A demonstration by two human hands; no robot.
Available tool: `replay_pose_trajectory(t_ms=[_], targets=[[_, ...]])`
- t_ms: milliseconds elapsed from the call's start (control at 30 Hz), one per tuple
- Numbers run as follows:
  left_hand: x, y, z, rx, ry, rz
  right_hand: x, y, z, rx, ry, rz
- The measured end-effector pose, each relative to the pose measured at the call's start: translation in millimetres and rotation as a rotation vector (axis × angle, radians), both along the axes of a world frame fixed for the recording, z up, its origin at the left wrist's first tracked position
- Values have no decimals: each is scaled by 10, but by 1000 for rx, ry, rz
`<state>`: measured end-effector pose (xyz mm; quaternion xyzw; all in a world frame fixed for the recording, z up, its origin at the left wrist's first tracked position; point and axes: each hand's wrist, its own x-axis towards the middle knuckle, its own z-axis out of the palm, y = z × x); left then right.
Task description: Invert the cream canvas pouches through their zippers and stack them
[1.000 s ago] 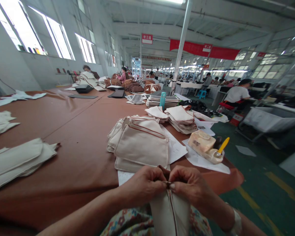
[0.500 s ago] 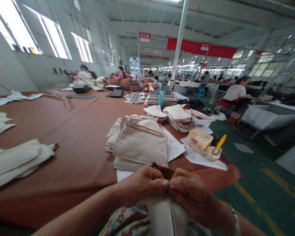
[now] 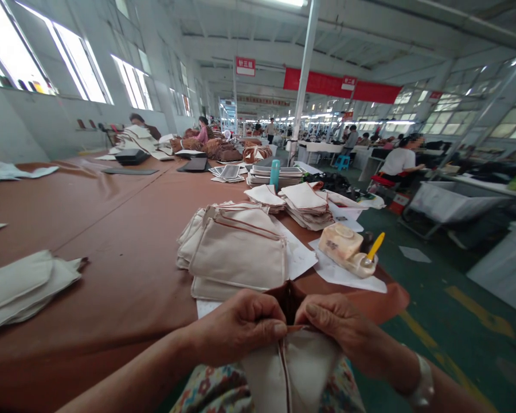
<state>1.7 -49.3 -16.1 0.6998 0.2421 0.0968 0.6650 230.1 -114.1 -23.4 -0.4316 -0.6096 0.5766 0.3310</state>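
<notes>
My left hand [image 3: 249,327] and my right hand [image 3: 337,327] pinch the brown top edge of a cream fabric piece with brown trim [image 3: 312,355], one on each side of its middle. A narrow strip of the edge shows between the fingertips. The piece hangs toward my lap, with a dark brown seam line running down it. Brown material [image 3: 289,301] stands up behind the fingers. Just beyond my hands lies a stack of cream fabric panels [image 3: 236,252] with brown edging, resting partly on white paper [image 3: 301,255].
A cream plastic container [image 3: 340,242] with a yellow-handled brush [image 3: 375,245] sits at the table's right corner. More panel stacks [image 3: 306,198] and a teal bottle [image 3: 274,174] stand behind. Cream pieces [image 3: 21,287] lie left on the brown table cover [image 3: 124,252]. Other people work farther off.
My hands have moved apart, baring the edge between the fingertips. The brown material behind them has spread wider. The whole view has shifted slightly.
</notes>
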Motion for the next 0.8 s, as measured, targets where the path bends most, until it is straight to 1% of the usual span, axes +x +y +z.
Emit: replay_pose_trajectory(t_ms=[100, 267, 333, 467, 567, 733, 800], targets=[[1, -3, 18, 9, -19, -12, 19, 16, -44, -108, 105, 24], [-18, 16, 46, -3, -44, -52, 32, 36, -126, -181, 314, 32], [-24, 25, 57, 2, -44, -64, 39, 46, -137, -209, 330, 49], [-28, 30, 53, -26, -48, -53, 56, 44, -137, -194, 295, 80], [-23, 27, 18, -66, -60, -44, 52, 4, -135, -140, 252, 84], [-6, 20, -25, -77, -66, -43, 69, -48, -66, 136, 14, 92], [4, 13, -16, -53, -63, -55, 96, -28, 2, 168, -36, 125]])
